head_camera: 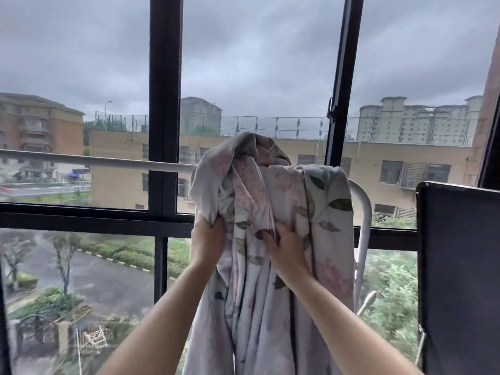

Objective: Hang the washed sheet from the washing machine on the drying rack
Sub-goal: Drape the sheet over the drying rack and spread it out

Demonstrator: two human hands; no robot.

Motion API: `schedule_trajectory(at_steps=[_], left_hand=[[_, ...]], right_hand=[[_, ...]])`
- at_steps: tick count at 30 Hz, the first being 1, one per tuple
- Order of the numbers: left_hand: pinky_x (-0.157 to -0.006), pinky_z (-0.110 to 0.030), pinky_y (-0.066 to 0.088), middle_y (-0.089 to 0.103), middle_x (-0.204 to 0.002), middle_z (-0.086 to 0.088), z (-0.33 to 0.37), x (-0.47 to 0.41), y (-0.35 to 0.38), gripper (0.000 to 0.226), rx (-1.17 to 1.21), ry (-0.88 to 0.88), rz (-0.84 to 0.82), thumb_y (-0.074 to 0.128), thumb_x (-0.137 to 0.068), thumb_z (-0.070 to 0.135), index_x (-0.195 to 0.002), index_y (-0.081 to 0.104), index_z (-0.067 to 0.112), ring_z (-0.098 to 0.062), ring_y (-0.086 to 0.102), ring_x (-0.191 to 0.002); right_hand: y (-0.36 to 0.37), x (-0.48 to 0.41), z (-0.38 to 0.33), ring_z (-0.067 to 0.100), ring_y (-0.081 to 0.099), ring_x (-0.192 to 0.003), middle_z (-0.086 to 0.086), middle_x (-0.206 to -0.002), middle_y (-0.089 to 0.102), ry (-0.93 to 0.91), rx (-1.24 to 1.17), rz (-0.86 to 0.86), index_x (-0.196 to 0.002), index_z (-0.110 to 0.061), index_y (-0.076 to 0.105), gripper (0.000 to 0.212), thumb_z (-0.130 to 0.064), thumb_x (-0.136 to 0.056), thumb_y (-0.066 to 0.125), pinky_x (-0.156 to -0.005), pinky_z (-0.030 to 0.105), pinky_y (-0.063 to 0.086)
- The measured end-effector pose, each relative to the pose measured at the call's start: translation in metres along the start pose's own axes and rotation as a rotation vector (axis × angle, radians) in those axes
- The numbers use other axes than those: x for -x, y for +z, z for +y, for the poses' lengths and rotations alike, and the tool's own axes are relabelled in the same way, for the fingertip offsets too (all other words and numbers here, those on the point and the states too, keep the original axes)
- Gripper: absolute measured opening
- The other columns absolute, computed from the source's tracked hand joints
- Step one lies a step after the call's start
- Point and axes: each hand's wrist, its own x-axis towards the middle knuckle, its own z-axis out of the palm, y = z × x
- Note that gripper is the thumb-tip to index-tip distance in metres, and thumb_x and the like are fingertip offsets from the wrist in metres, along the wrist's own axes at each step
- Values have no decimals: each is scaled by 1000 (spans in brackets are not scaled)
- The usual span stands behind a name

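Observation:
The washed sheet (281, 201), white with pink flowers and green leaves, hangs bunched over the right end of the white drying-rack bar (81, 160). Its folds pile up above the bar and its length drops past the bottom of the view. My left hand (207, 240) grips a fold at the sheet's left edge, just below the bar. My right hand (284, 250) holds a fold in the middle of the sheet, fingers curled into the cloth. The bar's curved right end (365, 212) shows beside the sheet.
The rack stands right against a tall window with black frames (164, 104). A dark panel (460, 280) rises at the right, close to the sheet. The bar's left stretch is bare. Buildings, trees and a road lie outside.

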Motion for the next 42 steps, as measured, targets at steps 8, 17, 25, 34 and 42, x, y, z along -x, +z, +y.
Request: schedule_trajectory(at_steps=[8,17,25,34,42], left_hand=[[-31,-12,29,49,-57,-3,-32,13,18,7,-48,33,8,43,-90,4,-86,49,5,-6,44,-38],[-45,-21,37,57,-66,-4,-74,30,13,11,-140,-64,18,46,-88,7,-90,56,4,-20,50,-59],[-68,-32,37,66,-104,-22,-108,40,4,26,-297,-163,-30,49,-92,18,-106,61,0,-38,60,-95],[-69,-23,39,48,-110,-4,-55,46,-12,54,-15,74,196,63,-79,16,-122,33,9,-21,50,-98],[-89,-35,46,52,-120,-9,29,23,-11,56,-306,781,237,63,-77,37,-124,48,11,-25,52,-108]], right_hand=[[17,27,30,-7,50,-58,-16,-57,39,-49,14,69,-64,-32,37,41,-5,-91,54,-53,7,31],[53,71,73,29,58,-73,12,-75,60,79,73,34,-76,-10,53,34,-40,-81,37,-68,41,48],[58,98,80,28,58,-82,12,-84,62,130,109,-113,-84,-4,61,45,-42,-81,35,-79,43,48],[-1,77,47,-3,57,-71,-11,-77,59,57,-27,-51,-94,-27,49,13,-23,-89,61,-65,15,43],[-31,11,-8,22,61,-76,4,-85,65,-157,22,53,-112,-13,51,28,-20,-86,60,-69,40,50]])
